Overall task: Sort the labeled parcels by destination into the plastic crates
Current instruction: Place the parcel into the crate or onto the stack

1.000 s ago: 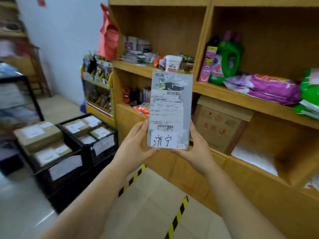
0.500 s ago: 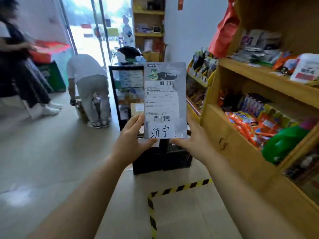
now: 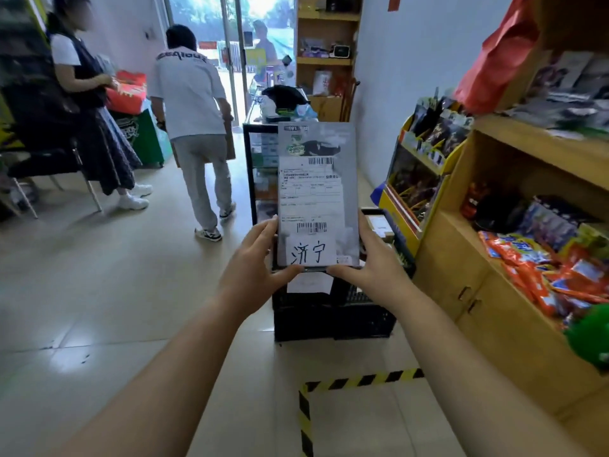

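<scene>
I hold a flat grey parcel upright in front of me, its shipping label and a white handwritten destination tag facing the camera. My left hand grips its lower left edge, thumb under the bottom. On the lower right edge, my right hand grips it the same way. Black plastic crates stand on the floor right behind and below the parcel, mostly hidden by it; one carries a white paper label on its front.
A wooden shelf unit with snacks lines the right side, with a yellow display rack beside it. A black glass cabinet stands behind the crates. Two people stand at the left. Yellow-black floor tape marks the tiles.
The view swung left from the wooden shelves to the shop aisle, bringing the crates straight ahead. The parcel stays upright in both hands. The person in white straightened up and walks away.
</scene>
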